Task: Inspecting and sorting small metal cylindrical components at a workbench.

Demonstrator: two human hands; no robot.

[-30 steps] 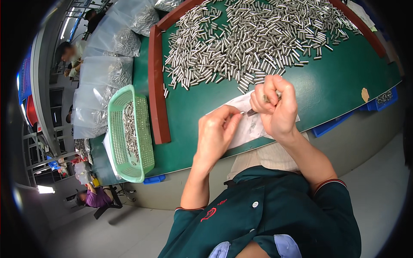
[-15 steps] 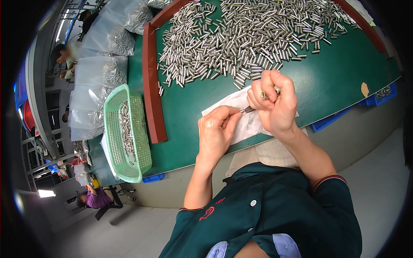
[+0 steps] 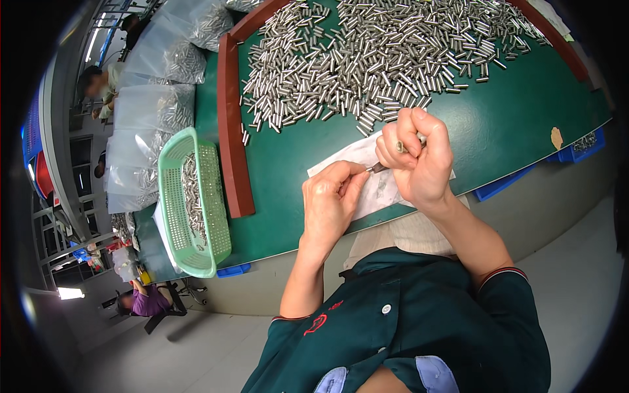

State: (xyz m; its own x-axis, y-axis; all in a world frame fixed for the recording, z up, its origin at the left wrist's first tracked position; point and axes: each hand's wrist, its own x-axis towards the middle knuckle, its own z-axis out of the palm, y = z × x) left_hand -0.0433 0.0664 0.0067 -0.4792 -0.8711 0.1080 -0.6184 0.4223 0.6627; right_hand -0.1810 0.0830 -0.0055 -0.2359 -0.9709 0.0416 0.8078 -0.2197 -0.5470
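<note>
My left hand (image 3: 327, 196) is closed in a pinch. Between its thumb and forefinger is a small metal pin (image 3: 369, 170), mostly covered by the fingers. My right hand (image 3: 422, 157) is wrapped in a fist round a slim hand tool (image 3: 378, 168). The tool's dark tapered end points left and meets the pin, while most of the handle is hidden in the fist. Both hands are over a smudged white sheet (image 3: 377, 195) on the green tabletop (image 3: 282, 190). Beyond them spreads a large pile of shiny metal pins (image 3: 367, 72).
A dark red wooden rail (image 3: 232, 144) borders the pins at left. Beside it stands a pale green perforated basket (image 3: 213, 252) of pins. Clear bags (image 3: 177, 108) of metal parts line the far left. Blue bins (image 3: 576, 152) sit below the right edge. Other people work at far left.
Both hands hold nearly the same pose, with the tool tip still at the pin. A person at the far left has shifted slightly.
</note>
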